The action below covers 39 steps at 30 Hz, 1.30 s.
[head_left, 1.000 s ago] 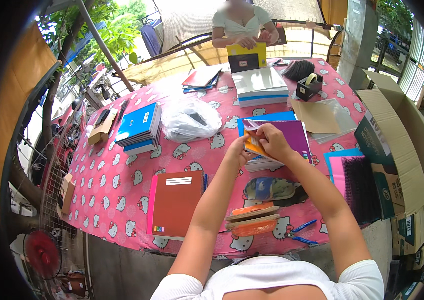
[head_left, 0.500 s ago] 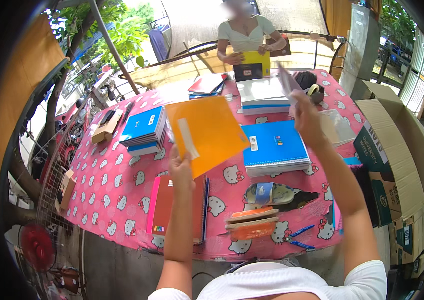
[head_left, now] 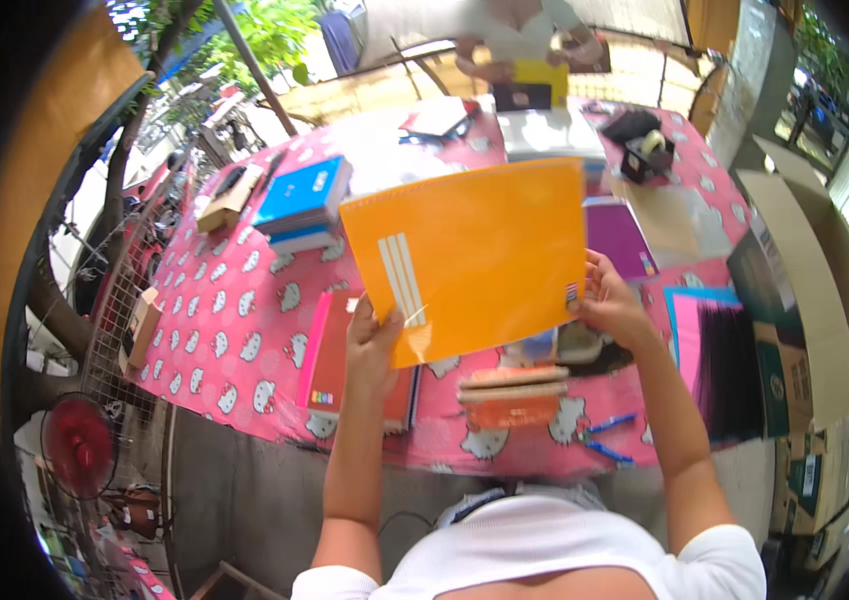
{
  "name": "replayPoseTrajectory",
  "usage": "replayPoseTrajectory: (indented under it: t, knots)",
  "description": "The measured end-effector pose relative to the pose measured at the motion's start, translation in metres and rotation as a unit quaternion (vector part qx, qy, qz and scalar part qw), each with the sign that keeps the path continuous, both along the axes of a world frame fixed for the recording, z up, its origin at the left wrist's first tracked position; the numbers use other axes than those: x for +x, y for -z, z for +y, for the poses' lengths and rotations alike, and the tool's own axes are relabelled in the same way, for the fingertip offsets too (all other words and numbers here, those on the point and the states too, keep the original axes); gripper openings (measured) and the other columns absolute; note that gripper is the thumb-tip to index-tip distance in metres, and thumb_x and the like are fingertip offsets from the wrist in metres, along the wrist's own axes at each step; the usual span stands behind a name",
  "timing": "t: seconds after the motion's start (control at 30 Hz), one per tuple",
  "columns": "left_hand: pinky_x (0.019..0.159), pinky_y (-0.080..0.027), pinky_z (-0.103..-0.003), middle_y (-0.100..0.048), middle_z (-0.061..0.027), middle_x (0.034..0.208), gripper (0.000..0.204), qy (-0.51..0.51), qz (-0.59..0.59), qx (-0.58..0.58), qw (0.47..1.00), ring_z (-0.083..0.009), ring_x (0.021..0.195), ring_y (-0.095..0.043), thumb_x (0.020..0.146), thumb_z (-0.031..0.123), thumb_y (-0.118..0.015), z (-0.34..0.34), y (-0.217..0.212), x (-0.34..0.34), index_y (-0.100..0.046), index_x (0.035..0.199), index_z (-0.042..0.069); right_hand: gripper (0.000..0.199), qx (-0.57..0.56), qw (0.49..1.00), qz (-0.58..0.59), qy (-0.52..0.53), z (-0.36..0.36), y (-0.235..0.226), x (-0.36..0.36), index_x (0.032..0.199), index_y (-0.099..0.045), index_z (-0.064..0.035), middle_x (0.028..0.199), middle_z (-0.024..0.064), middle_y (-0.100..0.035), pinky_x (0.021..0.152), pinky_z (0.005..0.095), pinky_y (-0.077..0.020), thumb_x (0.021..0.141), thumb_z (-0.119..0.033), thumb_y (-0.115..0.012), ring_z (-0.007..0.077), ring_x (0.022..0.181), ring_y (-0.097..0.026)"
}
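Observation:
An orange notebook is held up over the table, tilted, with three white label strips at its left and a row of small holes along its top edge. My left hand grips its lower left corner, thumb on the front. My right hand pinches the right edge near the lower corner. Just behind that hand lies a purple notebook. Below the left hand is a stack of red-brown and pink notebooks. An orange bundle, blurred, sits beneath the held notebook, and blue pens lie beside it.
Blue notebooks are stacked at the left on the pink patterned tablecloth. Across the table a person holds a yellow item. A tape dispenser stands at the back right. Open cardboard boxes flank the right edge.
My right hand has come down and toward me from the far stack and now grips the orange notebook, which turned flatter toward me. A purple notebook now shows behind it. The view has shifted.

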<state>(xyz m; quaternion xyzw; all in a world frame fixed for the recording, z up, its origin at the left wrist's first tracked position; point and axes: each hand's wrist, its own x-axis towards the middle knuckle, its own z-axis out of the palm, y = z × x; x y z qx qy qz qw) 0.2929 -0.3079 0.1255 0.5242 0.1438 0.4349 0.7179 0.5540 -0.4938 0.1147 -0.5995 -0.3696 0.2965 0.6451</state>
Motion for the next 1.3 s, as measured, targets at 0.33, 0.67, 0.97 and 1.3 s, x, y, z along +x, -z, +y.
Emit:
replayPoseTrajectory:
  t: [0.33, 0.67, 0.97, 1.3]
  knots:
    - [0.097, -0.041, -0.032, -0.058, -0.0075, 0.122, 0.038, 0.099, 0.111, 0.1, 0.984, -0.0163, 0.113, -0.053, 0.091, 0.001, -0.057, -0.036, 0.018, -0.009, -0.05, 0.128, 0.0, 0.02, 0.015, 0.983, -0.151, 0.104, -0.097, 0.079, -0.043, 0.101, -0.063, -0.0003, 0.087, 0.007, -0.068, 0.073, 0.0283, -0.0513, 0.082, 0.006, -0.064, 0.0143, 0.083, -0.065]
    - [0.108, -0.015, -0.048, -0.032, -0.0137, 0.146, 0.046, -0.214, 0.223, 0.477, 0.823, -0.0272, 0.125, -0.043, 0.083, 0.019, -0.07, -0.129, -0.029, 0.044, -0.056, 0.125, 0.005, 0.02, 0.026, 0.968, -0.225, 0.105, -0.091, 0.135, -0.082, 0.101, -0.063, -0.0015, 0.093, 0.0147, -0.067, 0.074, 0.0341, -0.0525, 0.083, 0.006, -0.062, 0.0249, 0.087, -0.067]
    - [0.113, -0.005, -0.047, -0.037, -0.013, 0.144, 0.096, -0.275, 0.201, 0.492, 0.801, -0.027, 0.134, -0.032, 0.072, 0.049, -0.077, -0.117, -0.01, 0.024, -0.028, 0.144, 0.007, 0.024, -0.043, 0.98, -0.19, 0.045, -0.098, 0.132, -0.079, 0.107, -0.057, -0.0002, 0.096, 0.0164, -0.063, 0.082, 0.036, -0.0498, 0.084, 0.001, -0.063, 0.0285, 0.095, -0.063]
    - [0.093, -0.037, -0.028, -0.049, -0.0037, 0.112, 0.054, -0.138, 0.148, 0.092, 0.975, -0.0138, 0.103, -0.047, 0.079, 0.006, -0.075, -0.063, 0.064, -0.005, -0.04, 0.12, 0.006, 0.034, -0.08, 0.95, -0.283, 0.106, -0.091, 0.093, -0.097, 0.115, -0.046, -0.0027, 0.101, 0.0203, -0.057, 0.079, 0.0464, -0.0446, 0.084, 0.004, -0.057, 0.0435, 0.091, -0.055]
